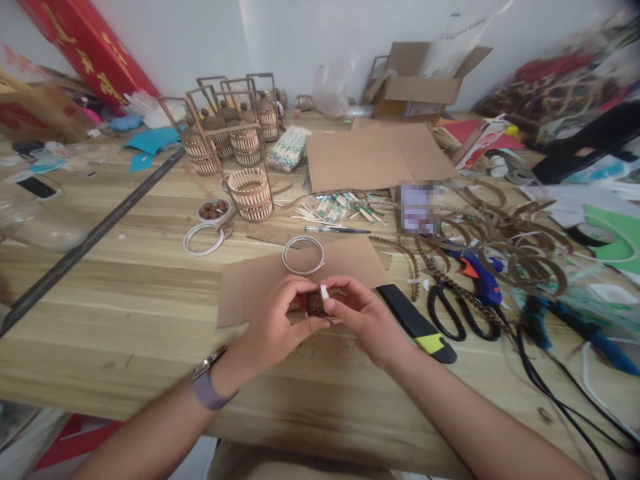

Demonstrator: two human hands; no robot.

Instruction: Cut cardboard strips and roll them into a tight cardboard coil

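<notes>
My left hand [278,319] is closed around a small dark brown piece with a rough, patterned surface [315,305], thumb below and fingers above. My right hand [361,319] pinches a short white strip [325,292] against the right side of that piece. Both hands meet over the front edge of a flat cardboard sheet [240,287]. Just beyond the fingers, a white tape-like ring [285,257] rests on the cardboard. To the right of my right hand lies a black utility knife [407,317] with a yellow-green patch.
Woven baskets with tall handles [249,193] stand at back left, near a bowl of brown balls [214,210]. A pen [337,230] lies beyond the ring. Scissors [445,317], a blue glue gun [480,277], curled brown strips [530,260] and cables crowd the right.
</notes>
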